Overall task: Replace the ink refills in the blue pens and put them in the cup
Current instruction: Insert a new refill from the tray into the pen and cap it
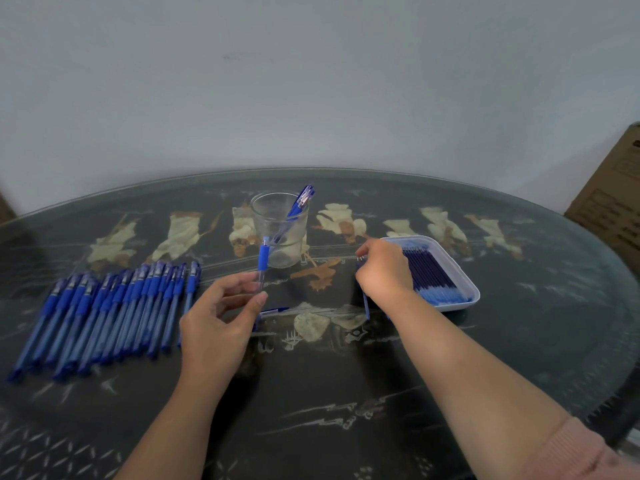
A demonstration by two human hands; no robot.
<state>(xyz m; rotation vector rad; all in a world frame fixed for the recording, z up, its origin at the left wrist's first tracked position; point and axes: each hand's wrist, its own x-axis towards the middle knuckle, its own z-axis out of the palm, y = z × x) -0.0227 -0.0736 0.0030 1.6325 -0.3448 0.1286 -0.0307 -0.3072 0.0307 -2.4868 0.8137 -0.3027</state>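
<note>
My left hand (221, 317) pinches an upright blue pen barrel (262, 268) with its blue grip end up, just in front of the clear glass cup (278, 233). A couple of blue pens (302, 202) lean inside the cup. My right hand (384, 271) is at the left edge of the white tray (475, 295) of blue refills (433, 275), fingers curled round a thin blue refill (366, 306) that sticks out below the palm. Several blue pens (104, 313) lie in a row on the left. A blue pen part (273, 310) lies between my hands.
Everything sits on a round dark table (346, 393) with a glass top and pale inlaid figures. The table's far edge runs along a white wall. A cardboard box (613, 206) stands past the table's right edge.
</note>
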